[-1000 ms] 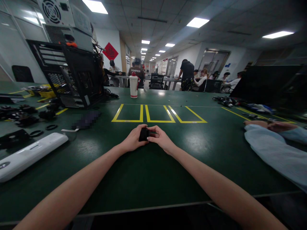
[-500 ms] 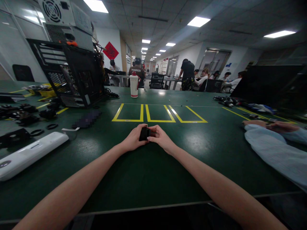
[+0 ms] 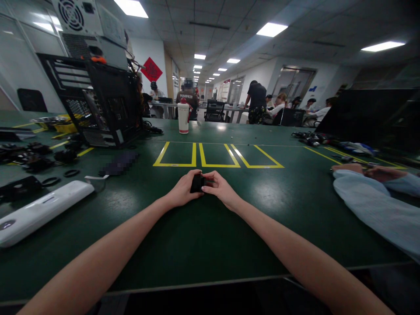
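Resting on the green table (image 3: 203, 236), both hands meet around a small black object (image 3: 197, 183). The left hand (image 3: 182, 191) cups it from its side, fingers curled over the top, while the right hand (image 3: 220, 189) pinches its other edge between thumb and fingertips. It sits squarely between the two grips, just short of the yellow outlines (image 3: 216, 156); what it is I can't quite tell. A co-worker's sleeve (image 3: 370, 205) lies well apart on the right.

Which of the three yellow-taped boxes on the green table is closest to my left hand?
The leftmost yellow-outlined box; the left hand sits just below it.
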`<action>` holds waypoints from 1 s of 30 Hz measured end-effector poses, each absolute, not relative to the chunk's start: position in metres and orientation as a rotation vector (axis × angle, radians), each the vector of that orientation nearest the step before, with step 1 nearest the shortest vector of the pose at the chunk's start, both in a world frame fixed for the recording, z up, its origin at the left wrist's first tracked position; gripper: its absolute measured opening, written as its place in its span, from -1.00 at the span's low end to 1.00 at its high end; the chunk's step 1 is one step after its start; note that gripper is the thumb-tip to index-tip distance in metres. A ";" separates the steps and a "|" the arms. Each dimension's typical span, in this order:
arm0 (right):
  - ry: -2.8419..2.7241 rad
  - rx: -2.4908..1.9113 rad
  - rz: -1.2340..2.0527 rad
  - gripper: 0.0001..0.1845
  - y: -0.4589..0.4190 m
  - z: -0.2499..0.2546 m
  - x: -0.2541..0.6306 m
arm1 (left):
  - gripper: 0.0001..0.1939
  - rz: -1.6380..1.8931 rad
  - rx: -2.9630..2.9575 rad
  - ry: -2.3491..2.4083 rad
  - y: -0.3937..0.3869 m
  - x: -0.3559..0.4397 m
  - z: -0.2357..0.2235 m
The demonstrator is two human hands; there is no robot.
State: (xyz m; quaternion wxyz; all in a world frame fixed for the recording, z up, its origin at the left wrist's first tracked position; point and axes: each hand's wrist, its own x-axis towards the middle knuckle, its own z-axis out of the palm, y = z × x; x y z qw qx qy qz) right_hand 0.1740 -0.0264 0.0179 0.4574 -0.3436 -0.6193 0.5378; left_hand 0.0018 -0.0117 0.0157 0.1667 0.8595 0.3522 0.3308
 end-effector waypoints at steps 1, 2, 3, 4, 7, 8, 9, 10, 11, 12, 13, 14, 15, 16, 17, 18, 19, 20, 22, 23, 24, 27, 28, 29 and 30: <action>-1.524 -0.846 1.314 -0.66 -0.027 0.018 0.174 | -0.35 0.943 2.444 1.002 -0.012 0.002 0.016; -1.524 -0.851 1.299 -0.69 -0.028 0.019 0.173 | -0.34 0.945 2.440 1.000 -0.012 0.002 0.016; -1.524 -0.861 1.283 -0.71 -0.028 0.020 0.173 | -0.34 0.945 2.438 0.995 -0.011 0.002 0.016; -1.527 -0.876 1.269 -0.72 -0.028 0.020 0.173 | -0.34 0.947 2.436 0.991 -0.011 0.002 0.015; -1.532 -0.932 1.259 -0.67 -0.027 0.020 0.173 | -0.34 0.948 2.438 0.991 -0.010 0.001 0.014; -1.537 -0.945 1.269 -0.65 -0.026 0.019 0.174 | -0.34 0.946 2.440 0.993 -0.010 0.001 0.014; -1.540 -0.948 1.283 -0.64 -0.025 0.019 0.174 | -0.34 0.946 2.443 0.995 -0.010 0.001 0.013; -1.544 -0.941 1.301 -0.63 -0.024 0.018 0.175 | -0.34 0.945 2.445 0.995 -0.010 0.001 0.014; -1.544 -0.928 1.318 -0.62 -0.024 0.018 0.175 | -0.34 0.945 2.447 0.993 -0.010 0.001 0.014; -1.543 -0.910 1.332 -0.61 -0.024 0.017 0.175 | -0.34 0.948 2.446 0.991 -0.010 0.001 0.014; -1.537 -0.893 1.340 -0.61 -0.025 0.017 0.175 | -0.35 0.952 2.442 0.991 -0.011 0.001 0.014; -1.530 -0.879 1.338 -0.61 -0.025 0.018 0.175 | -0.35 0.952 2.435 0.992 -0.011 0.001 0.015; -1.525 -0.871 1.327 -0.63 -0.026 0.019 0.174 | -0.34 0.951 2.426 0.992 -0.011 0.001 0.015; -1.524 -0.871 1.312 -0.66 -0.027 0.020 0.174 | -0.34 0.951 2.416 0.992 -0.011 0.001 0.015; -1.525 -0.878 1.298 -0.69 -0.028 0.020 0.174 | -0.34 0.954 2.408 0.992 -0.011 0.001 0.015; -1.525 -0.895 1.288 -0.71 -0.028 0.021 0.173 | -0.33 0.959 2.403 0.990 -0.011 0.001 0.014; -1.526 -0.915 1.280 -0.72 -0.028 0.022 0.173 | -0.33 0.962 2.401 0.989 -0.011 0.001 0.014; -1.525 -0.936 1.277 -0.71 -0.027 0.022 0.173 | -0.33 0.963 2.404 0.989 -0.010 0.001 0.014; -1.524 -0.963 1.283 -0.68 -0.026 0.021 0.174 | -0.34 0.958 2.415 0.994 -0.010 0.001 0.013; -1.526 -0.961 1.293 -0.67 -0.025 0.021 0.174 | -0.34 0.953 2.421 0.997 -0.010 0.001 0.013; -1.528 -0.949 1.308 -0.66 -0.025 0.020 0.174 | -0.35 0.949 2.425 1.000 -0.010 0.001 0.013; -1.511 -0.890 1.349 -0.62 -0.025 0.019 0.174 | -0.36 0.957 2.429 0.991 -0.010 0.001 0.013; -1.503 -0.876 1.355 -0.61 -0.025 0.018 0.173 | -0.36 0.962 2.428 0.986 -0.010 0.001 0.013; -1.498 -0.868 1.355 -0.62 -0.026 0.018 0.173 | -0.36 0.964 2.426 0.981 -0.010 0.002 0.013; -1.498 -0.868 1.348 -0.64 -0.026 0.018 0.173 | -0.36 0.968 2.422 0.979 -0.010 0.002 0.013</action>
